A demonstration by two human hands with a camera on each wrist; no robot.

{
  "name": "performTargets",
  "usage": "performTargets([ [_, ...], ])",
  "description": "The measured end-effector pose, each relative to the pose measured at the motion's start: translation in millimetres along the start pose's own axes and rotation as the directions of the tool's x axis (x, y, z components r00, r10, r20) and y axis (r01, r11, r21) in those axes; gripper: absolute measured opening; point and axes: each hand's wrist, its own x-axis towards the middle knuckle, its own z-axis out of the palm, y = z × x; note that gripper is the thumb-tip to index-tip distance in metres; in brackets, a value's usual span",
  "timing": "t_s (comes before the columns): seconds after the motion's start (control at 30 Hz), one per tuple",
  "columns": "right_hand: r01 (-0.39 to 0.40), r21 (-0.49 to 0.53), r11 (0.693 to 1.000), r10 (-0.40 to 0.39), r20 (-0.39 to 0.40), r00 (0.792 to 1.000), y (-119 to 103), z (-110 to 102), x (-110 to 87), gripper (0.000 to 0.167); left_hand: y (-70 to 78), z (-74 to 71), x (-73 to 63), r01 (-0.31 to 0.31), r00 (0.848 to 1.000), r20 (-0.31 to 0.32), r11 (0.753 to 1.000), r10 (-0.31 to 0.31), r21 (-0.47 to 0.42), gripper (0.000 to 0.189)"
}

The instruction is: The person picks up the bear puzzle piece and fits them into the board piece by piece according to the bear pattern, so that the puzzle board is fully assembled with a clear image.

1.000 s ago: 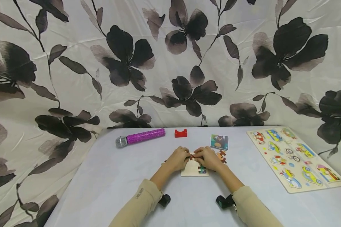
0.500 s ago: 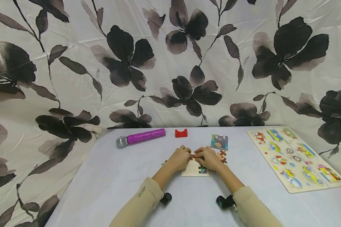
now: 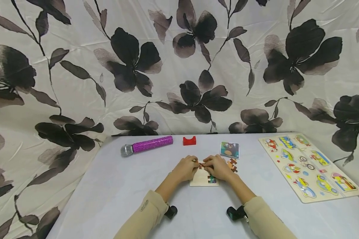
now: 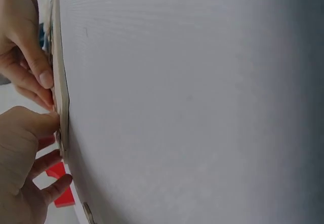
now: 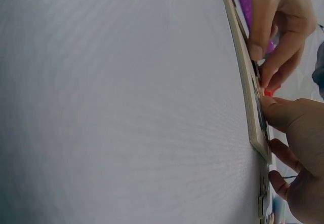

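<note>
In the head view, a small pale wooden puzzle board [image 3: 198,182] lies on the table between both hands. Near its far edge, a reddish-brown puzzle piece [image 3: 201,165] shows between the fingertips. My left hand [image 3: 185,169] pinches at this piece from the left, while my right hand [image 3: 218,167] holds at it from the right; the fingers partly cover it. Dark, colourful pieces [image 3: 211,179] sit at the board's near right corner. Both wrist views show the thumbs low against the board [image 4: 61,92], seen edge-on, with other fingers around its far side.
Loose orange-brown pieces [image 3: 232,165] lie right of the right hand, below a bear picture card [image 3: 229,150]. A purple microphone [image 3: 148,144] and a red block [image 3: 189,140] are at the back. A large vehicle puzzle board [image 3: 311,167] occupies the right side.
The hands stay at the far edge of the board with only slight finger movement. The left hand and forearm shift a little left, and the loose piece beside that wrist is now hidden.
</note>
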Motion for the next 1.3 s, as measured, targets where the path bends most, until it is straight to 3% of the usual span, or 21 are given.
performTargets([
  [0.13, -0.003, -0.005, 1.000, 0.003, 0.007, 1.000, 0, 0, 0.4, 0.016, -2.0, 1.3, -2.5, 0.004, 1.000, 0.005, 1.000, -0.003, -0.030, 0.024],
  [0.63, -0.004, -0.013, 1.000, 0.004, 0.006, 1.000, 0, 1, 2.3, 0.014, 7.4, -4.6, -2.1, 0.020, 0.999, -0.026, 0.998, -0.019, 0.056, 0.018],
  [0.9, -0.023, 0.007, 1.000, 0.022, 0.022, 1.000, 0, 0, 2.3, 0.016, 7.6, -3.6, -2.5, -0.018, 0.998, -0.059, 0.999, 0.016, -0.033, 0.016],
  [1.3, -0.029, 0.003, 1.000, 0.029, 0.024, 0.999, -2, 0, 1.6, 0.014, 0.1, -1.6, -2.2, 0.000, 0.998, -0.057, 0.997, -0.004, -0.071, 0.018],
])
